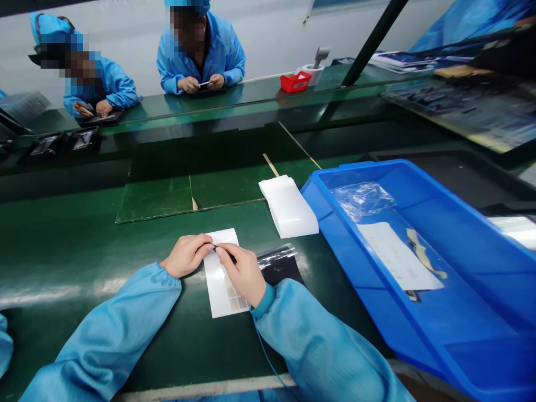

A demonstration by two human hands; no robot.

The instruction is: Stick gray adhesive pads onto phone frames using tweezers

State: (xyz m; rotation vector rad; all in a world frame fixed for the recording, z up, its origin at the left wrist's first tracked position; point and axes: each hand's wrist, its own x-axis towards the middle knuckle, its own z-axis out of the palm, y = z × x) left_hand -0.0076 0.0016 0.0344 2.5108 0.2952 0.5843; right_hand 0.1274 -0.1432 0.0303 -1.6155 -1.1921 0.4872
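My left hand (pixel 189 255) and my right hand (pixel 243 271) meet over a white sheet (pixel 215 296) on the green bench. Between their pinched fingertips is a small dark piece, too small to name. Fingers of both hands are closed on it. Pale square stickers or marks show on the lower right of the sheet, partly under my right hand. Just right of that hand lies a black sheet (pixel 285 271) with a clear plastic strip along its top edge. A blue cord (pixel 266 352) hangs from my right cuff.
A stack of white sheets (pixel 291 209) lies ahead, beside a large blue bin (pixel 355 285) holding a clear bag and paper. Green boards (pixel 159 198) cover the bench's middle. Two co-workers sit opposite, near a red box (pixel 295 82). A blue sleeve shows at the left edge.
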